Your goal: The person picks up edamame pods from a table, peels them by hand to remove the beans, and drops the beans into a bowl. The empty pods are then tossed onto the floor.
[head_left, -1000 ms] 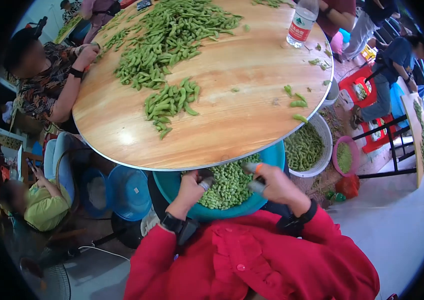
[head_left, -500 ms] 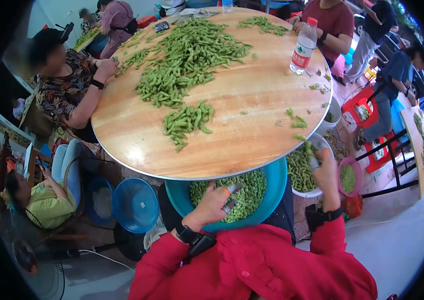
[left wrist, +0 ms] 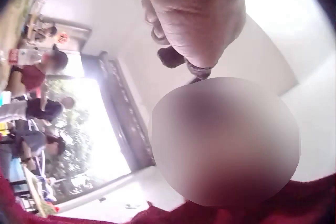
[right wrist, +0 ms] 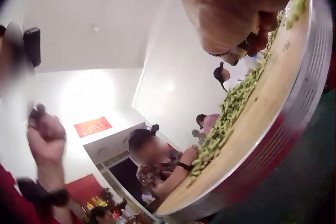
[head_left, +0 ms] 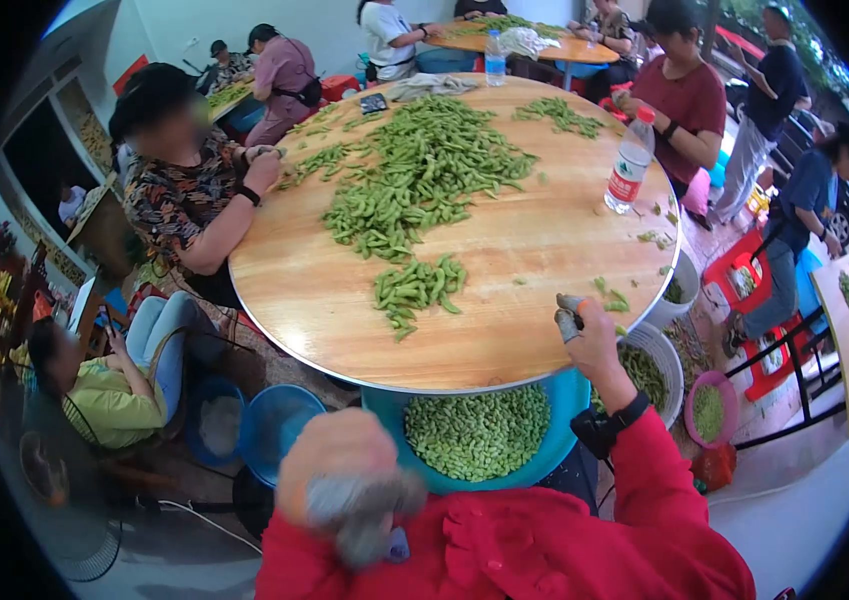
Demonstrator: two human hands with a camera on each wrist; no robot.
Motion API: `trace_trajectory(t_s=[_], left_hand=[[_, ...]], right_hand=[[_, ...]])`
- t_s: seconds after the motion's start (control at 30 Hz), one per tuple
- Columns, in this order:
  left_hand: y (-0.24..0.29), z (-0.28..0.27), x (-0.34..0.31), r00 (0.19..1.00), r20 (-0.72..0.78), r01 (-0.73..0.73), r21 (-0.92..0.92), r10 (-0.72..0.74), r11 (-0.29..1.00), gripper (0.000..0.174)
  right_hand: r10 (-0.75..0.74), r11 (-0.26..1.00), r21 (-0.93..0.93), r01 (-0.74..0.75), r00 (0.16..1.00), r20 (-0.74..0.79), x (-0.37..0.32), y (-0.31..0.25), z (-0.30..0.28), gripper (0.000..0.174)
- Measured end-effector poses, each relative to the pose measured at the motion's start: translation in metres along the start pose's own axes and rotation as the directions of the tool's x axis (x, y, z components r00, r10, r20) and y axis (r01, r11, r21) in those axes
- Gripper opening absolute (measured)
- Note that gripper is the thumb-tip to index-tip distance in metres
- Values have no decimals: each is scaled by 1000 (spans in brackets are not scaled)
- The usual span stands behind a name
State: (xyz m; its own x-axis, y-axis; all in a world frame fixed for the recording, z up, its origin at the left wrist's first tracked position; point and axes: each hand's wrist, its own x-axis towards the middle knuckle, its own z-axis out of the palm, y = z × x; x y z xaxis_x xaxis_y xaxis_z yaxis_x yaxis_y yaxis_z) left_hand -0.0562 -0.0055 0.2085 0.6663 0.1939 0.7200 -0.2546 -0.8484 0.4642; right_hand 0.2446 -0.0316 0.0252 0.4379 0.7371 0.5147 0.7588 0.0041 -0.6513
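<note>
My left hand (head_left: 344, 480), blurred, is raised close in front of my chest and face with its fingers curled and nothing seen in them. Grey wraps cover some of its fingertips; in the right wrist view the left hand (right wrist: 48, 137) stands up beside a blurred face. My right hand (head_left: 592, 338) reaches over the table's near right edge, its grey-wrapped fingers fairly straight and with no pod visible in them. A small heap of green bean pods (head_left: 422, 286) lies to its left. Below the edge, a teal basin (head_left: 572, 405) holds shelled green beans (head_left: 479, 430).
A large pod pile (head_left: 424, 165) covers the middle of the round wooden table (head_left: 534, 250). A water bottle (head_left: 630, 165) stands at the right. A white bucket of pods (head_left: 672, 365) and a pink basin (head_left: 710, 410) sit on the floor. People sit around.
My left hand has risen from the teal basin toward my face. My right hand went from the basin to the white bucket with a pod, then to the table's edge. The view has tilted up.
</note>
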Motion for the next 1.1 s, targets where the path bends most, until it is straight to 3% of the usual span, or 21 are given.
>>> trace_trajectory(t_s=[0.03, 0.07, 0.13, 0.23, 0.33, 0.37, 0.47, 0.57, 0.63, 0.73, 0.77, 0.8, 0.83, 0.87, 0.93, 1.03, 1.1], left_hand=[[-12, 0, -3, 945, -152, -299, -37, 290, 954, 10], [-24, 1, -7, 786, -287, -569, 13, 548, 822, 21], [2, -5, -9, 696, -418, -602, 103, 584, 792, 26], [41, -7, 53, 519, -588, -760, 15, 621, 649, 22], [53, -13, 55, 460, -648, -799, -4, 607, 601, 22], [55, -17, 53, 490, -621, -775, 11, 612, 631, 20], [54, -23, 56, 458, -592, -798, 56, 663, 600, 18], [68, -27, 43, 611, -636, -627, -26, 471, 779, 18], [60, -30, 19, 500, -667, -645, 139, 552, 752, 25], [-7, -35, -9, 630, -620, -266, 392, 467, 881, 18], [-34, -36, -3, 769, -579, -206, 178, 272, 962, 27], [-67, -28, -4, 810, -583, -75, -8, 57, 997, 31], [-99, -20, -6, 813, -559, 63, -190, -161, 980, 35], [-148, -13, -22, 766, -541, 147, -380, -348, 913, 33], [-220, 0, -58, 636, -502, 394, -441, -586, 806, 38], [-290, 1, -88, 541, -527, 604, -300, -656, 739, 45], [-324, 3, -95, 537, -547, 693, -147, -642, 706, 48]], right_hand=[[-15, 999, -49, 16, 1000, 12, 5, 6, 11, 20], [-30, 995, -98, 32, 999, 27, 7, 14, 19, 20], [-32, 992, -119, 36, 999, 40, 13, 18, 26, 19], [3, 996, -87, 1, 999, 43, 12, 20, 26, 18], [1, 995, -99, 6, 997, 73, 11, 14, 23, 18], [-33, 993, -114, 40, 997, 64, 10, 12, 23, 20], [-11, 990, -138, 22, 997, 81, 8, 13, 24, 22], [-36, 994, -97, 41, 998, 59, 6, 13, 25, 23], [-37, 991, -129, 46, 997, 72, 6, 13, 26, 23], [-21, 988, -152, 33, 996, 83, 6, 12, 23, 23], [-16, 988, -152, 30, 996, 91, 6, 11, 23, 22], [-38, 985, -165, 52, 996, 83, 6, 11, 23, 22], [-60, 981, -179, 73, 995, 76, 6, 12, 22, 22], [-82, 977, -192, 94, 994, 69, 7, 12, 23, 22], [-11, 980, -196, 31, 995, 100, 8, 8, 22, 21], [-10, 984, -176, 26, 995, 96, 8, 10, 22, 21], [5, 991, -131, 4, 997, 71, 9, 7, 22, 20]])
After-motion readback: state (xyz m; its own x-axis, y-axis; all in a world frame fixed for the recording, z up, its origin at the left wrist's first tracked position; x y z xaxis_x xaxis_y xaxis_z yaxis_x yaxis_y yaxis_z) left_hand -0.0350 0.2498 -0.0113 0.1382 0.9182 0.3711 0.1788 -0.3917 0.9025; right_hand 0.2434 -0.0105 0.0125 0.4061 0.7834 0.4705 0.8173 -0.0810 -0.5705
